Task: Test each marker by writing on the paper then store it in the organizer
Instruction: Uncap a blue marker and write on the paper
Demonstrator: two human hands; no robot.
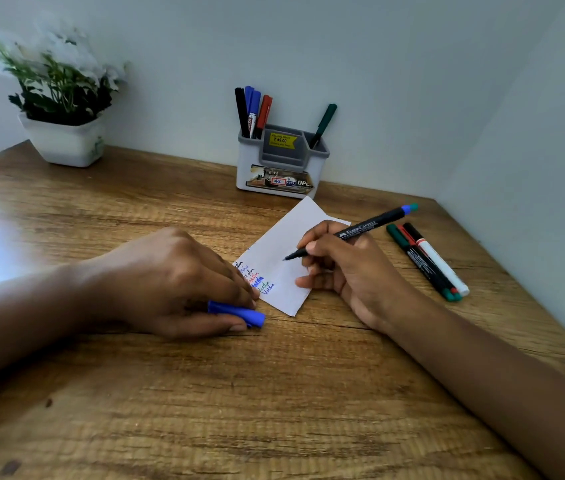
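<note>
Three markers [428, 261] lie beside paper [279, 261]; organizer [282, 164] behind, plant [61, 98] far-left on wooden desk [204, 393]. Right hand [343, 268] grips pen [350, 232]; left hand [177, 282] clasps blue cap [239, 313].

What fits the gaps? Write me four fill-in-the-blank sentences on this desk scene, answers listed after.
1. The right hand holds an uncapped marker with its tip on the ____.
2. The left hand holds a cap coloured ____.
3. The green marker stands alone in the organizer's ____ compartment.
4. Beside the right hand, ____ capped markers lie on the table.

Answers: paper; blue; right; three
</note>
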